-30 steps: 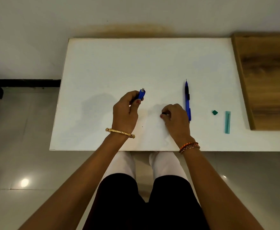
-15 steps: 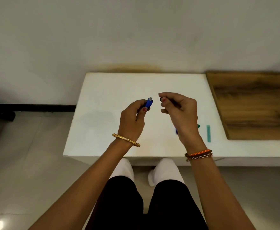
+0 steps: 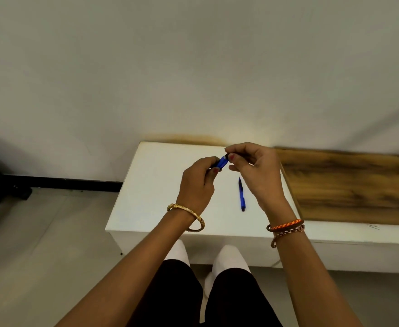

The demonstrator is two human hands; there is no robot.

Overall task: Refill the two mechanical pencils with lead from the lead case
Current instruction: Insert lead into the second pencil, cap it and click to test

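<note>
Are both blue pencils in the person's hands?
No, one mechanical pencil lies on the white table; the left hand holds the other.

We saw a white table (image 3: 146, 185) set against a pale wall (image 3: 193, 67), a wooden board (image 3: 347, 185) lying along its right side, and a black skirting strip (image 3: 59, 182) running above the grey tiled floor (image 3: 40, 244).

Single head-worn view, forward and down over a white table (image 3: 151, 204), wall beyond.
</note>
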